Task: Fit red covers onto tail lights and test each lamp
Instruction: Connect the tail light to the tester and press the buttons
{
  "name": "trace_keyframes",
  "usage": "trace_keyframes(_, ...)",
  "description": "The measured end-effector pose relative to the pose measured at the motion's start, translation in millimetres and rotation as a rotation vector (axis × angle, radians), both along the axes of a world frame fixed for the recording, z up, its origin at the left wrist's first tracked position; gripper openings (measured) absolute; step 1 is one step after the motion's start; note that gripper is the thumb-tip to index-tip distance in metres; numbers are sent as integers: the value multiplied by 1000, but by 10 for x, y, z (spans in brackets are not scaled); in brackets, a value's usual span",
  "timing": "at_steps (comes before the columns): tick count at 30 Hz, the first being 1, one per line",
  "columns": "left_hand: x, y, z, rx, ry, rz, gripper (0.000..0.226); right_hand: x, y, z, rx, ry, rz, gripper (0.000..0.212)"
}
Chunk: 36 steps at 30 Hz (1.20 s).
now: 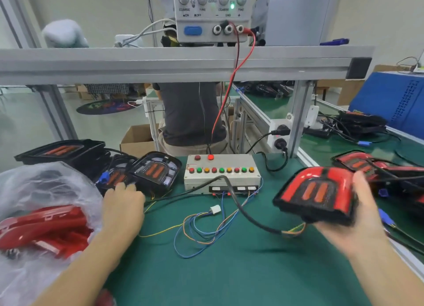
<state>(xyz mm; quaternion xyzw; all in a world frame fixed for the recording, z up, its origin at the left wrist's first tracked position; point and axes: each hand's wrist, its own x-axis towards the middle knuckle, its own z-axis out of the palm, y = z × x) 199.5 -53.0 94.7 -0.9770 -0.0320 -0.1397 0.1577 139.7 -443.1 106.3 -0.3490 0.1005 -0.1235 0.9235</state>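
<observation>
Your right hand (358,211) grips a covered lamp (315,195), fingers curled round its right side, holding it above the tabletop (229,271) near the right edge; its black cable (247,214) trails left toward the test box (221,170) at the middle of the far edge. Your left hand (122,205) reaches to an uncovered lamp (156,170) near the far left; the fingertips touch it, but you cannot tell whether they pinch it. More uncovered lamps (62,151) lie beyond it. Red covers (43,227) sit in a plastic bag (34,186) at the left edge. Finished lamps (367,163) pile at the right edge. A white plug (215,209) on coloured wires lies mid-table.
</observation>
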Motion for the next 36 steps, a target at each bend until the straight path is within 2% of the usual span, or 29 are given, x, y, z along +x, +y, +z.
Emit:
trace_keyframes(2,-64,-30,93,-126,-120,-95,15,-70,158,-51,-151,108,209,41)
trace_keyframes(7,-120,-216,306,-392,-536,-364,20,99,103,-208,-363,400,176,33)
trace_keyframes(9,-116,-373,376,-466,-622,-490,20,157,57,-271,-479,508,211,46)
trace_keyframes(11,-110,-535,401,-533,-646,-635,21,208,-14,-252,-651,568,227,53)
trace_keyframes(13,-93,-691,431,-597,-611,-734,22,220,-24,-180,-871,580,189,51)
trace_keyframes(16,-66,-912,530,-738,-518,-797,18,246,4,-21,-1412,503,-71,50)
trace_keyframes(17,-67,-981,565,-816,-478,-806,15,239,38,69,-1494,437,-142,48)
trace_keyframes(18,-69,-1050,581,-852,-449,-841,15,252,83,157,-1418,360,-102,49)
trace_keyframes(21,-132,-1325,563,-689,-381,-1081,21,257,472,414,-684,355,565,76)
trace_keyframes(22,-165,-1408,536,-651,-337,-1114,15,255,636,439,-543,341,714,80)
trace_keyframes(23,-186,-1475,495,-632,-301,-1122,9,251,786,434,-472,306,800,75)
trace_keyframes(24,-202,-1535,461,-633,-297,-1107,7,256,923,418,-433,273,835,65)
trace_keyframes(26,-214,-1558,382,-716,-331,-1029,17,267,1092,389,-331,274,818,49)
trace_keyframes(28,-291,-1514,289,-840,-374,-964,16,306,1123,355,-103,279,739,41)
trace_keyframes(30,-472,-1449,212,-1113,-324,-814,1,369,1084,335,31,275,582,29)
trace_keyframes(31,-596,-1432,206,-1318,-242,-706,11,397,1063,337,61,272,514,27)
trace_keyframes(32,-724,-1426,220,-1532,8,-621,25,430,1029,341,88,265,469,27)
trace_keyframes(33,-812,-1422,221,-1700,380,-591,41,449,981,351,119,254,444,28)
trace_keyframes(34,-900,-1414,236,-1774,788,-623,53,449,926,364,148,235,423,28)
trace_keyframes(35,-982,-1375,257,-1728,1095,-729,58,432,873,382,171,216,398,26)
trace_keyframes(36,-1035,-1317,278,-1648,1279,-856,55,404,816,403,189,194,374,24)
